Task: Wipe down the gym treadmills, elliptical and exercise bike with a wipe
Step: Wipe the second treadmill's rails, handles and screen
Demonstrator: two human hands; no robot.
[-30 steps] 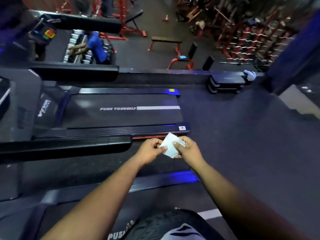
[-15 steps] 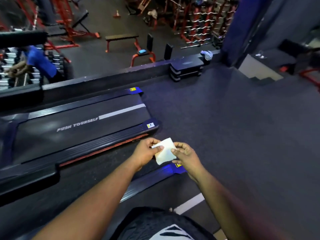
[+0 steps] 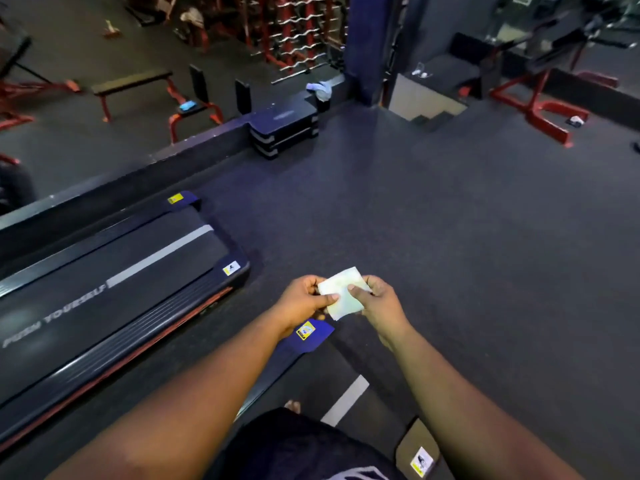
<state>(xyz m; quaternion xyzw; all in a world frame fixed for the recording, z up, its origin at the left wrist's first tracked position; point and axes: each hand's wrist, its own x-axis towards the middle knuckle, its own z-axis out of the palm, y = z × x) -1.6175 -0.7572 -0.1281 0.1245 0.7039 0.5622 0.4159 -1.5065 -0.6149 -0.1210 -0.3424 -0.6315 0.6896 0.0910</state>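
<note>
Small white folded paper wipe (image 3: 343, 293) pinched at opposite edges: left hand (image 3: 302, 301) and right hand (image 3: 380, 299) each in a closed grip, apparently refolding it. Black belted treadmill (image 3: 114, 299) lies left of the grip, untouched.

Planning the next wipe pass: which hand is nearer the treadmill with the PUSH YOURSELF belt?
Left. The left hand sits just past the treadmill's rear corner; the right hand is farther out, across the wipe.

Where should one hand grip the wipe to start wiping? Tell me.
Likely the wipe's near edge, coming from below. It is a small flat folded sheet, held by its side edges between the left hand and right hand, so fingers pinching there leave its face free.
</note>
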